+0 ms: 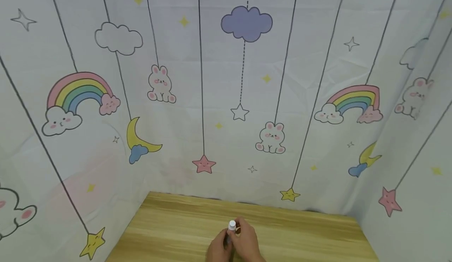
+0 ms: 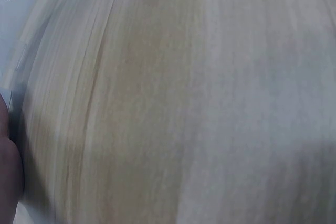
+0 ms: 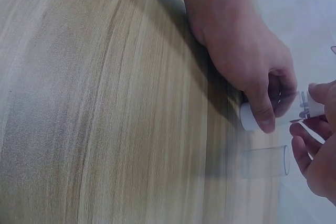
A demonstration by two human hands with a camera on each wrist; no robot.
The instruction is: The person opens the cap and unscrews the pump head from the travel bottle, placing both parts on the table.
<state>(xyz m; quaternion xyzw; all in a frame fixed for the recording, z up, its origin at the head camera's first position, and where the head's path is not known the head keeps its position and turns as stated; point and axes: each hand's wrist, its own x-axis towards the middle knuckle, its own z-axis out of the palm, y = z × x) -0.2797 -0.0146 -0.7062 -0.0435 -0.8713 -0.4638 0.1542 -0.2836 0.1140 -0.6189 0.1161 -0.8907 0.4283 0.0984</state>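
My left hand (image 1: 218, 249) grips a small bottle with a white base (image 3: 248, 117) and a clear upper part, upright over the table in the head view. Beside it, my right hand (image 1: 247, 239) pinches the white top (image 1: 232, 225) at the bottle's neck. In the right wrist view the clear neck (image 3: 304, 104) shows just below that top. A clear, open-rimmed plastic cylinder (image 3: 265, 162) stands on the table close to both hands. Only a sliver of the left hand (image 2: 9, 177) enters the left wrist view, at its left edge.
The wood-grain table (image 1: 176, 222) ends at a white curtain (image 1: 226, 89) behind it. The curtain is printed with rainbows, rabbits, clouds and stars, and also hangs along the left and right sides.
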